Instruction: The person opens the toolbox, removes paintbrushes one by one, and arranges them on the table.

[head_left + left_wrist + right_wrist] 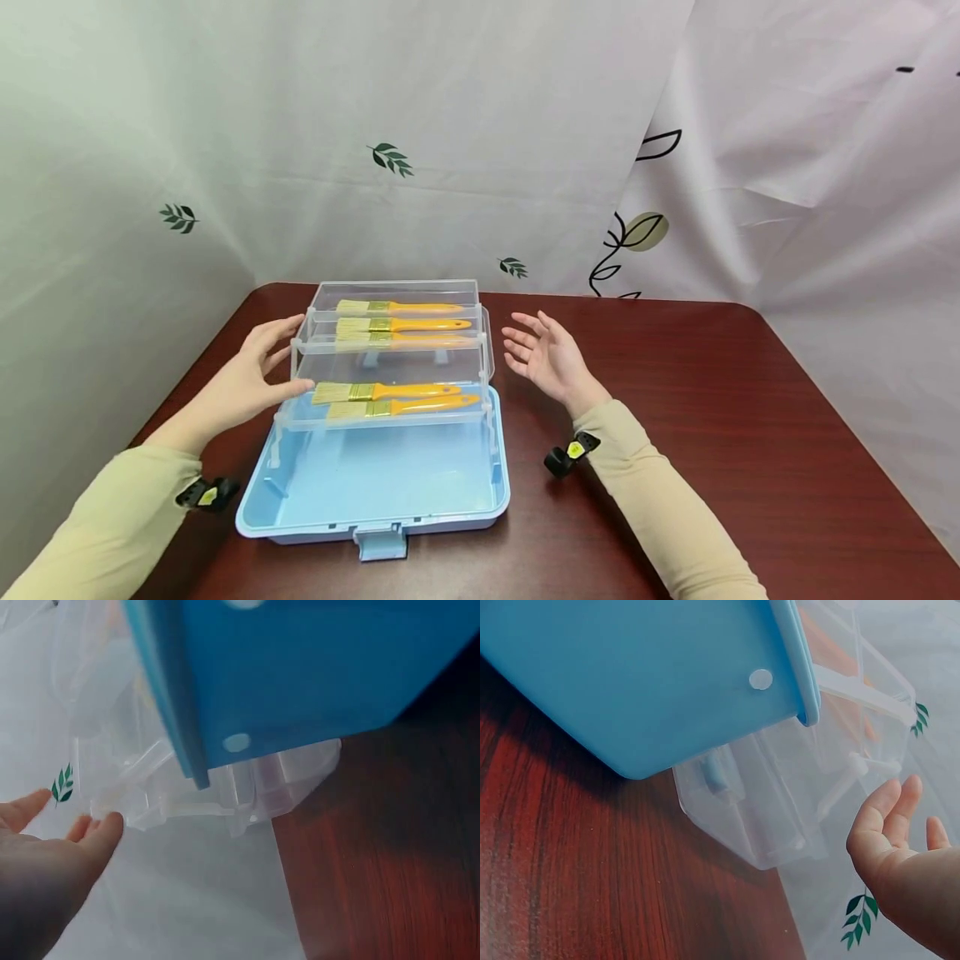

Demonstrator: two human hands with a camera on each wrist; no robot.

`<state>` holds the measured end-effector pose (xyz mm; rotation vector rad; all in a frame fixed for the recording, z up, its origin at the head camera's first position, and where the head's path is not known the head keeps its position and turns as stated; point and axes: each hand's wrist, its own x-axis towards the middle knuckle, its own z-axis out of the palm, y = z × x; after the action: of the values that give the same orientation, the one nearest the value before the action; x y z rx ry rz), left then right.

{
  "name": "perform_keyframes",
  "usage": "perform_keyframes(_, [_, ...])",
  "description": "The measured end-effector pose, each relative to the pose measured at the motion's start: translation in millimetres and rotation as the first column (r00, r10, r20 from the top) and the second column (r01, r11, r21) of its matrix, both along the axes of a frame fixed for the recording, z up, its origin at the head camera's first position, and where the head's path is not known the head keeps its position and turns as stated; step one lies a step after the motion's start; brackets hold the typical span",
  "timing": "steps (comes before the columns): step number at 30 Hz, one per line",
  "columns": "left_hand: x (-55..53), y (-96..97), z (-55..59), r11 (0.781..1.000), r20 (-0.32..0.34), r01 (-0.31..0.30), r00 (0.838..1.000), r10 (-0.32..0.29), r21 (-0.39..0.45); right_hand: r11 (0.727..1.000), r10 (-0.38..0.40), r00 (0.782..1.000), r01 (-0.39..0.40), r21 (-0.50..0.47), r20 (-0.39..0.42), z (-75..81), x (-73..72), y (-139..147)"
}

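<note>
A light blue plastic box (390,479) stands open on the table, with clear tiered trays (397,364) raised above it. Paintbrushes with yellow handles lie in both tiers: several in the upper tray, such as one brush (435,324), and two in the lower, including a front brush (442,403). At the trays' left side is my left hand (243,379), fingers spread and thumb extended by the lower tray; contact is unclear. To the right, apart from the trays, my right hand (551,358) is held up with loosely bent fingers and nothing in it.
Behind the box hangs a clear plastic lid (742,802). A blue latch (381,542) sticks out at the box's front. The dark red wooden table (690,400) extends to the right. A pale cloth (300,125) with leaf prints hangs behind it.
</note>
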<state>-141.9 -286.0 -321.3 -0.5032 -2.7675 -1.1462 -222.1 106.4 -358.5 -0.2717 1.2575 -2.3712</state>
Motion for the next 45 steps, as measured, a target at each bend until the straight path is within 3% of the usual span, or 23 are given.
perform_keyframes(4, [2.1,-0.4,-1.5,0.996,0.026,-0.003,1.0,0.006,-0.092,1.0,0.023,0.999,-0.023,-0.006,-0.035,-0.8,1.6,0.9])
perform_keyframes(13, [4.1,-10.9,-1.9,0.991,0.114,0.049,0.993,-0.036,-0.121,0.997,-0.049,0.997,0.045,0.059,0.067,3.6,2.4,-2.6])
perform_keyframes(21, [2.9,-16.4,-0.7,0.994,0.179,0.103,0.979,-0.094,-0.043,0.999,-0.026,0.998,0.024,0.033,0.059,1.6,1.6,-3.0])
perform_keyframes(28, [1.4,-21.4,-0.2,0.993,0.22,0.114,0.97,-0.106,-0.027,0.999,-0.023,0.999,0.021,0.038,0.049,5.3,0.9,-2.1])
perform_keyframes(33, [2.1,-22.8,1.4,0.992,0.253,0.123,0.961,-0.11,-0.036,0.999,-0.031,0.999,0.029,0.046,0.035,18.5,-3.2,-4.7])
perform_keyframes(45, [5.2,-22.3,0.3,0.991,0.272,0.128,0.955,-0.115,-0.03,0.994,0.021,0.997,-0.013,0.108,-0.07,75.1,-20.1,-30.1])
